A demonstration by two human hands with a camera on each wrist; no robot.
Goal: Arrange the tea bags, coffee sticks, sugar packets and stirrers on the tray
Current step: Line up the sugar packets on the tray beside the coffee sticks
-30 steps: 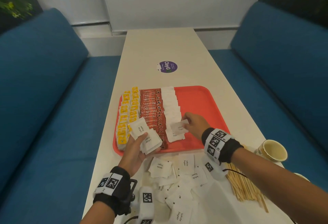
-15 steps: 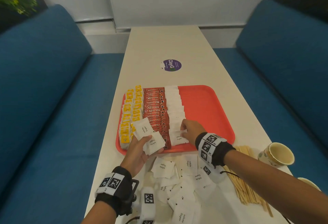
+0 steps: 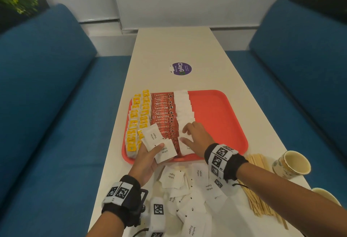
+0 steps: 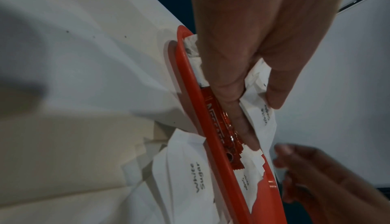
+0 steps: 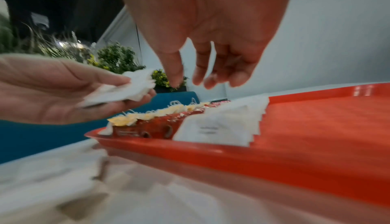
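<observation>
Running lengthwise away from the viewer, pale tabletop [image 3: 174, 48], purple "ClayG" sticker [image 3: 181, 68]. Red tray [image 3: 221, 116]: yellow tea bags [image 3: 138, 120], "Nescafé" coffee sticks [image 3: 164, 116] lying crosswise, white sugar packets [image 3: 185, 109]. Left hand [image 3: 148, 158] pinching "White Sugar" packets [image 3: 159, 143]; right hand [image 3: 197, 139], fingers relaxed, apart, over the row's near end.

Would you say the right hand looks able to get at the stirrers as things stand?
Probably yes: the right hand holds nothing, and the stirrers lie uncovered on the table beside that forearm, with only the cup nearby.
</observation>
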